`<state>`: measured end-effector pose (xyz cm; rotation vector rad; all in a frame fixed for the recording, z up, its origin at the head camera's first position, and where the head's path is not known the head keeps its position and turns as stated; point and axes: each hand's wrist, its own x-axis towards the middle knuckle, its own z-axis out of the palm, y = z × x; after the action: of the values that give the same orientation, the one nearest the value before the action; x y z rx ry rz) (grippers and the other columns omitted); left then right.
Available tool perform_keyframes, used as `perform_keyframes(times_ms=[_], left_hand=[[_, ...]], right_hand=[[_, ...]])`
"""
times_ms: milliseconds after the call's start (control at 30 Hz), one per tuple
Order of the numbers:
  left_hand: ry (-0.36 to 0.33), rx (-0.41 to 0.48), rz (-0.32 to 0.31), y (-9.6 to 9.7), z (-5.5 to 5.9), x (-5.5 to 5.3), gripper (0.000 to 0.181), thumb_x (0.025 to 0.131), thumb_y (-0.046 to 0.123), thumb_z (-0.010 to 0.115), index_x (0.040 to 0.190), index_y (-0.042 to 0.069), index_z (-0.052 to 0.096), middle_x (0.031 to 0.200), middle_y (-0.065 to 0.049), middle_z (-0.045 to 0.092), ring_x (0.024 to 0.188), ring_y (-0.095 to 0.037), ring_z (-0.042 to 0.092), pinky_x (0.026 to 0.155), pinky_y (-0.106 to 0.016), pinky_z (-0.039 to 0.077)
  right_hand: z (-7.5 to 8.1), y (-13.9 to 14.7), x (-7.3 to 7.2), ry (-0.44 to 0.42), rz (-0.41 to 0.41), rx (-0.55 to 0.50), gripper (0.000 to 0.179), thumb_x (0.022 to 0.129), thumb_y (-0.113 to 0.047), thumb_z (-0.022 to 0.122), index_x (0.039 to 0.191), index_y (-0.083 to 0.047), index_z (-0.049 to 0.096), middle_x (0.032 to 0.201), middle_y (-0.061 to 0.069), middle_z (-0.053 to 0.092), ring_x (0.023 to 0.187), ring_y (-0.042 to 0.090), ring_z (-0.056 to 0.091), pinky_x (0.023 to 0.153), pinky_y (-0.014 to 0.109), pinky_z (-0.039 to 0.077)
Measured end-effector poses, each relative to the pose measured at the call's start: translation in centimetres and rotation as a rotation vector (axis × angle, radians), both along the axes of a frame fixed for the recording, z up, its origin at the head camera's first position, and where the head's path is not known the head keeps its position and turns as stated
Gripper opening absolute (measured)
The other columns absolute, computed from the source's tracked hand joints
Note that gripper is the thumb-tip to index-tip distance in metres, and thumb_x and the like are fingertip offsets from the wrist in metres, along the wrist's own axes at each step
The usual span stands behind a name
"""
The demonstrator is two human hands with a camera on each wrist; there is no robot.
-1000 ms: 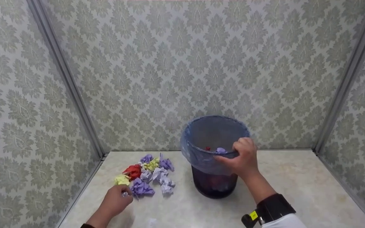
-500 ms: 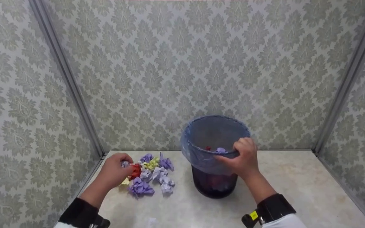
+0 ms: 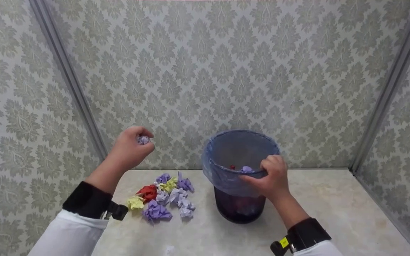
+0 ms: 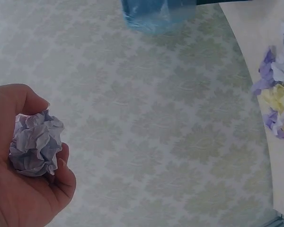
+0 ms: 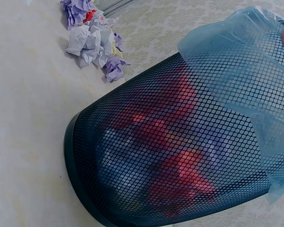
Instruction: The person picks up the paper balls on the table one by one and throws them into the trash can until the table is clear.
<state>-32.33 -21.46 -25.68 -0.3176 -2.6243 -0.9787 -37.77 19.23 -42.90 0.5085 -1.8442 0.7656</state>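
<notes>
My left hand (image 3: pixel 130 147) is raised in front of the back wall, left of the bin, its fingers curled round a crumpled white paper ball (image 4: pixel 37 144). With my right hand (image 3: pixel 274 176) I grip the near right rim of a dark mesh waste bin (image 3: pixel 240 208), thumb outside. A blue translucent bin liner (image 3: pixel 222 181) is folded over that rim. Through the mesh in the right wrist view, red crumpled paper (image 5: pixel 180 175) and paler paper show inside. Below my left hand lies a heap of paper balls, including a red one (image 3: pixel 147 193), a yellow one (image 3: pixel 135 202) and a purple one (image 3: pixel 157 211).
The bin stands on a pale marbled table (image 3: pixel 333 213). A patterned wall (image 3: pixel 190 71) rises behind it, with side walls left and right. A small white scrap (image 3: pixel 169 250) lies near the table's front edge.
My left hand has lifted from the near left of the heap, passed over it, and risen higher with the white paper ball. My right hand stays on the bin rim.
</notes>
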Motion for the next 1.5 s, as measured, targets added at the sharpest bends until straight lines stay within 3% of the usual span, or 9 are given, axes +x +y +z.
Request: perform_keyframes(times_ms=[167, 500, 667, 800, 1067, 1267, 1500], left_hand=[[0.024, -0.018, -0.026, 2.3, 2.1, -0.9, 0.029, 0.088, 0.013, 0.06, 0.116, 0.007, 0.065, 0.106, -0.012, 0.056, 0.07, -0.019, 0.051, 0.061, -0.031, 0.045], [0.034, -0.022, -0.144, 8.4, 5.6, -2.9, 0.027, 0.089, 0.011, 0.058, 0.115, 0.008, 0.066, 0.105, -0.01, 0.057, 0.074, -0.02, 0.05, 0.063, -0.032, 0.043], [0.042, -0.031, -0.186, 11.7, 6.8, -3.6, 0.027, 0.088, 0.009, 0.058, 0.113, 0.008, 0.067, 0.106, -0.008, 0.057, 0.077, -0.018, 0.051, 0.066, -0.031, 0.044], [0.053, -0.068, -0.217, 14.4, 7.2, -4.2, 0.027, 0.089, 0.008, 0.059, 0.114, 0.008, 0.068, 0.111, -0.008, 0.061, 0.085, -0.02, 0.053, 0.071, -0.032, 0.044], [0.019, -0.115, -0.267, 18.5, 5.5, -5.7, 0.025, 0.092, 0.008, 0.062, 0.116, 0.008, 0.067, 0.119, -0.009, 0.063, 0.091, -0.02, 0.055, 0.076, -0.033, 0.046], [0.008, -0.148, -0.276, 20.6, 3.1, -6.8, 0.024, 0.095, 0.011, 0.066, 0.119, 0.007, 0.067, 0.123, -0.01, 0.066, 0.097, -0.022, 0.061, 0.082, -0.036, 0.052], [0.016, -0.25, -0.3, 22.3, 0.3, -7.5, 0.021, 0.096, 0.014, 0.068, 0.115, 0.007, 0.068, 0.119, -0.01, 0.068, 0.103, -0.024, 0.064, 0.089, -0.039, 0.054]], right_hand=[[0.1, -0.1, 0.0, 0.001, 0.004, 0.004, 0.076, 0.057, -0.067, 0.089, 0.062, -0.011, 0.037, 0.064, -0.001, 0.035, 0.073, 0.021, 0.045, 0.071, 0.038, 0.031], [0.1, 0.0, 0.1, -0.004, -0.003, 0.012, 0.078, 0.058, -0.071, 0.086, 0.062, -0.01, 0.037, 0.065, 0.001, 0.035, 0.072, 0.023, 0.045, 0.07, 0.04, 0.031], [0.2, 0.0, 0.2, -0.023, 0.006, 0.01, 0.079, 0.057, -0.071, 0.087, 0.061, -0.011, 0.036, 0.064, 0.0, 0.035, 0.072, 0.021, 0.044, 0.071, 0.039, 0.031], [0.2, 0.2, 0.2, -0.025, 0.012, 0.009, 0.078, 0.057, -0.069, 0.088, 0.062, -0.011, 0.035, 0.064, -0.001, 0.033, 0.071, 0.02, 0.042, 0.07, 0.038, 0.031], [0.2, 0.3, 0.2, -0.016, 0.013, 0.006, 0.077, 0.057, -0.067, 0.089, 0.062, -0.01, 0.036, 0.064, 0.001, 0.035, 0.07, 0.021, 0.042, 0.07, 0.038, 0.031], [0.2, 0.2, 0.2, 0.002, -0.005, 0.019, 0.077, 0.059, -0.069, 0.087, 0.063, -0.01, 0.037, 0.064, 0.001, 0.036, 0.07, 0.022, 0.043, 0.069, 0.039, 0.032], [0.3, 0.0, 0.3, 0.022, -0.012, 0.024, 0.078, 0.062, -0.071, 0.084, 0.062, -0.008, 0.039, 0.063, 0.003, 0.037, 0.069, 0.023, 0.045, 0.067, 0.04, 0.033]])
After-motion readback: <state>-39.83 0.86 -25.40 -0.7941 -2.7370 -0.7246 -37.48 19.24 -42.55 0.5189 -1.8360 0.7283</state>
